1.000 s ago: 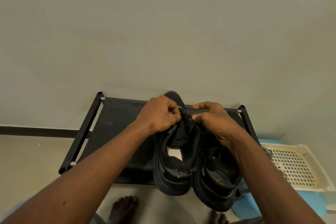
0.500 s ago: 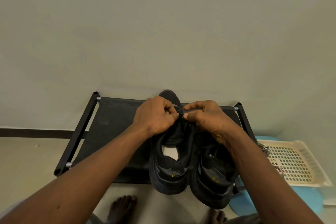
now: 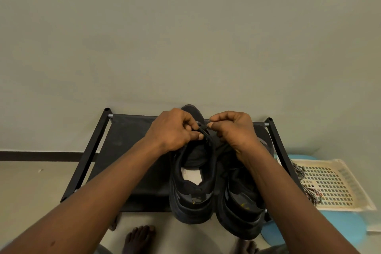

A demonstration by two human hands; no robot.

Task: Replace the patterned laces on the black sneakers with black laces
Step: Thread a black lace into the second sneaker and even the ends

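Two black sneakers stand side by side on a black fabric shoe rack, heels toward me. Over the laced front of the left sneaker, my left hand and my right hand each pinch a piece of black lace between thumb and fingers. The two hands nearly touch above the tongue. My right forearm hides much of the right sneaker. The patterned black-and-white laces lie in a tray on the right.
A cream perforated plastic tray rests on a blue stool to the right of the rack. A plain wall rises just behind the rack. My bare feet stand on the floor below the rack's front edge.
Both hands have stayed on the lace over the left sneaker, with small finger movements. They came closer together, then parted slightly.
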